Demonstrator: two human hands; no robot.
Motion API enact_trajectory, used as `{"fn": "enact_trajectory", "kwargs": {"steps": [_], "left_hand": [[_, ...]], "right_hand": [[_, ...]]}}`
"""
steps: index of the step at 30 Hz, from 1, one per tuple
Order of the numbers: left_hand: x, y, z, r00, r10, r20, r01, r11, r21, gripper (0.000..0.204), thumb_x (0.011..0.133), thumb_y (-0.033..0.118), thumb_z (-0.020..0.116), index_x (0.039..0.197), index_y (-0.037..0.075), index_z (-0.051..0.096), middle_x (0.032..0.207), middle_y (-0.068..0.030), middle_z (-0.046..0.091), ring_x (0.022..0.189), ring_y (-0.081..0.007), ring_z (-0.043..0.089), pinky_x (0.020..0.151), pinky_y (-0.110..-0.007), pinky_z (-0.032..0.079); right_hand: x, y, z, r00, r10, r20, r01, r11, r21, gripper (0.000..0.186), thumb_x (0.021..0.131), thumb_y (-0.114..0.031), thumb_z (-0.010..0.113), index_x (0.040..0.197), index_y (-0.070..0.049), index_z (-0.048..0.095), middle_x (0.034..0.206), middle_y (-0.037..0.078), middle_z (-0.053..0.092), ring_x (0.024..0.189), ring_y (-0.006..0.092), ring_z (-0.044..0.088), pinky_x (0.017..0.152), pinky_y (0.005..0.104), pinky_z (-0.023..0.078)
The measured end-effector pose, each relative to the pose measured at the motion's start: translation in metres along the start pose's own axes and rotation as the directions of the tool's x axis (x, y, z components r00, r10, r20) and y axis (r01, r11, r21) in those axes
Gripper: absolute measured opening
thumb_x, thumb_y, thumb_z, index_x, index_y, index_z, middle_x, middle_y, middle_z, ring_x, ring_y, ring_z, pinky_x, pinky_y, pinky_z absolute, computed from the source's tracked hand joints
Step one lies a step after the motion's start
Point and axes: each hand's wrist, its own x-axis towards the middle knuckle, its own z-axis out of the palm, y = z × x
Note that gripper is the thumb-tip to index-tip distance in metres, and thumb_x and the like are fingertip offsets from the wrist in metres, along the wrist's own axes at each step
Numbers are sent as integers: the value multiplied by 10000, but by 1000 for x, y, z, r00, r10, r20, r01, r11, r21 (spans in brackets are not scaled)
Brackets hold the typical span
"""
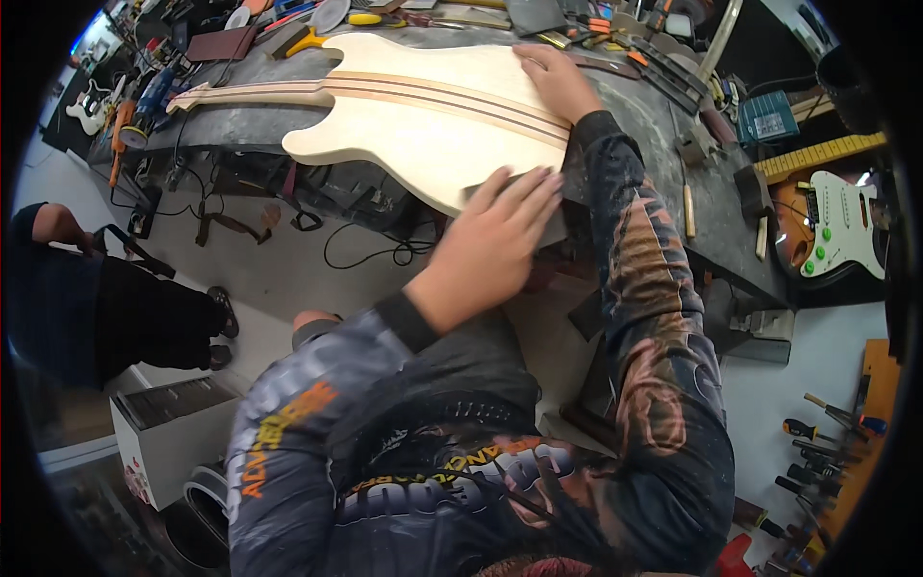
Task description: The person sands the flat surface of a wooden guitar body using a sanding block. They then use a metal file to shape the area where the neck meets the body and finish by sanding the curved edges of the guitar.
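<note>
An unfinished pale wooden guitar (423, 115), with darker stripes down its centre and a long neck pointing left, lies back up on the grey workbench (639, 125). My right hand (558, 82) holds the upper right edge of the guitar body, fingers bent over it. My left hand (486, 245) is at the body's near edge, its fingers over a dark, flat pad (473, 190) that is partly hidden beneath them.
Tools crowd the bench's back, with a power tool (144, 111) at left. Another guitar (832, 226) stands at right, above a tool rack (846, 452). Cables (375, 255) hang below. Another person (135, 298) is at left, near a white box (163, 442).
</note>
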Motion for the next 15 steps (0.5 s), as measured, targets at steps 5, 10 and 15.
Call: {"fn": "enact_trajectory", "kwargs": {"steps": [5,10,15], "left_hand": [[-25,-2,-18,996,-6,88,1,998,66,694,892,119,635,1567,-35,607,1744,-142,491,1648,-290,415,1348,-555,298],[36,0,21,997,-62,-40,66,991,114,651,904,161,643,1511,-74,634,1693,-187,537,1577,-322,496,1331,-550,328],[-33,3,-28,994,-65,87,62,997,35,758,860,107,677,1601,-10,567,1731,-175,498,1636,-328,433,1359,-540,288]], "right_hand": [[-5,-8,-1,997,70,-31,-71,997,-33,353,1121,-249,639,1394,-65,766,1446,155,742,1351,361,679,1170,418,505],[6,-13,11,994,113,-11,-111,986,121,350,1104,-228,654,1386,-57,773,1433,165,751,1344,362,690,1165,423,511],[-6,-5,1,989,133,-69,-134,991,-5,375,1098,-283,649,1396,-94,774,1436,167,748,1345,383,681,1161,443,513]]}}
